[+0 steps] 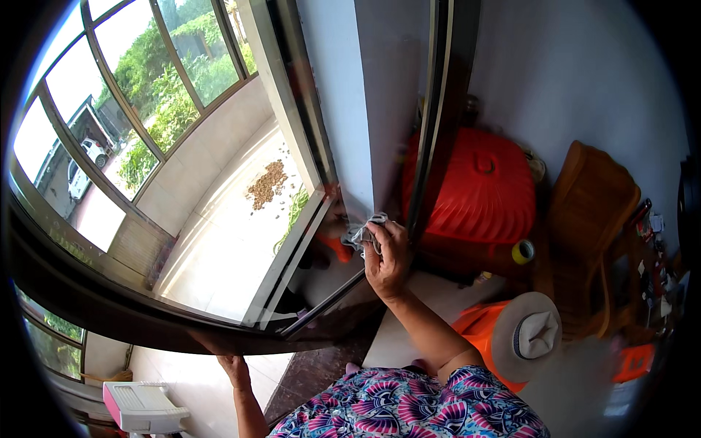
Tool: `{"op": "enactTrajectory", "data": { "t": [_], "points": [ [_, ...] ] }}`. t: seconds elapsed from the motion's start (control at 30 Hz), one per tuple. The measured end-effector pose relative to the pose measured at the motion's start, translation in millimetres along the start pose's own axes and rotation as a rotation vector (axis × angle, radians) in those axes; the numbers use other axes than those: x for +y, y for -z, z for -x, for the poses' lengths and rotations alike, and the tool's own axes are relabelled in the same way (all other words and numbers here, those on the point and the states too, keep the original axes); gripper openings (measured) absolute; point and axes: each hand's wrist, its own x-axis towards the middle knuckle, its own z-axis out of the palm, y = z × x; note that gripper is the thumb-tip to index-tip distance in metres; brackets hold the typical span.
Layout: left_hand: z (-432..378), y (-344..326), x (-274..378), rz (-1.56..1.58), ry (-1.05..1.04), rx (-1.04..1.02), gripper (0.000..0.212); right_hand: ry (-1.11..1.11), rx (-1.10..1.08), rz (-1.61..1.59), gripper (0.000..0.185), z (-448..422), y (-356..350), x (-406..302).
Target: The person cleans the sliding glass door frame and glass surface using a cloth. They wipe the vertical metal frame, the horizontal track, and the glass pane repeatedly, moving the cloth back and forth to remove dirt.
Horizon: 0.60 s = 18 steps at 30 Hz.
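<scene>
My right hand (388, 263) pinches a crumpled grey cloth (374, 232) and presses it to the glass pane (350, 126) of a framed door. A blurred reflection of the hand and cloth shows in the glass. Dark framing (181, 328) borders the pane, and its near edge bends across the view. At that edge my left hand (235, 369) grips the frame, its fingertips partly hidden. Through the glass, a pile of small brown pieces (267, 185) and some green stalks (293, 216) lie on a pale tiled floor.
On the right, a red ribbed cover (476, 191) stands beside a carved wooden chair (591, 219). A roll of yellow tape (523, 252) lies near it. A brimmed hat (534, 336) rests on an orange plastic stool (476, 323). A white plastic item (142, 408) stands lower left.
</scene>
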Motion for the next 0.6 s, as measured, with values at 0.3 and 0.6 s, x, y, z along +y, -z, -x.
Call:
{"op": "enactTrajectory", "data": {
  "t": [0.3, 0.6],
  "points": [
    [1.2, 17.3, -15.4, 0.039, 0.105, -0.033, 0.074, 0.072, 0.017, -0.03, 0.04, -5.9, 1.0, 10.2],
    [-6.0, 25.1, -31.9, -0.052, 0.033, -0.077, 0.053, 0.089, -0.059, -0.048, 0.041, 34.1, -8.4, -1.5]
  ]
}}
